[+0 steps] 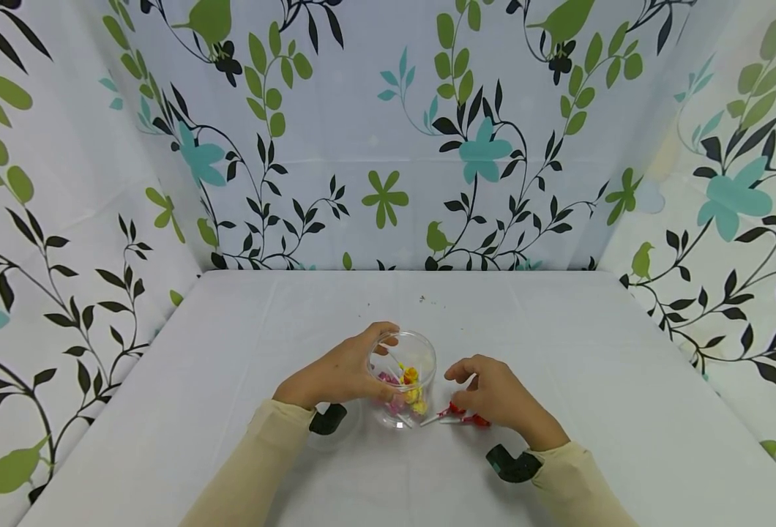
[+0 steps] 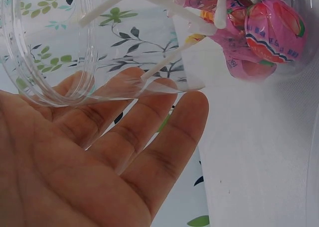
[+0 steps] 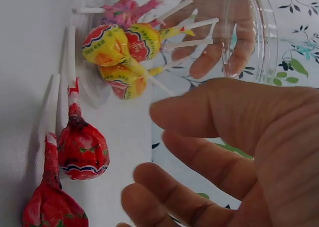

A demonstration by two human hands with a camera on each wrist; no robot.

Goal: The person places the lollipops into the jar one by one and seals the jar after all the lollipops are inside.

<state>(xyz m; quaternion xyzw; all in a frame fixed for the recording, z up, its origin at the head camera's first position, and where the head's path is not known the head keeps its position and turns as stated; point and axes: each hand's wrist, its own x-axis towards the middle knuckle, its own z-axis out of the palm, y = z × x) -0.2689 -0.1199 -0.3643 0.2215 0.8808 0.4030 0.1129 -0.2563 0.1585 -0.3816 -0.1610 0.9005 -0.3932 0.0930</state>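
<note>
My left hand grips a clear plastic jar, thumb on the near side and fingers round the far side by the rim. Inside it lie yellow-wrapped lollipops and pink-wrapped lollipops, their white sticks pointing toward the mouth. Just right of the jar, my right hand hovers with fingers loosely bent and nothing between them. Below that hand, two red-wrapped lollipops lie side by side on the table, sticks toward the jar; the hand partly covers them in the head view.
A white cloth covers the table. Small dark specks dot it beyond the jar. A curtain patterned with leaves and birds hangs behind the table and along both sides. A dark wrist camera sits at the right cuff.
</note>
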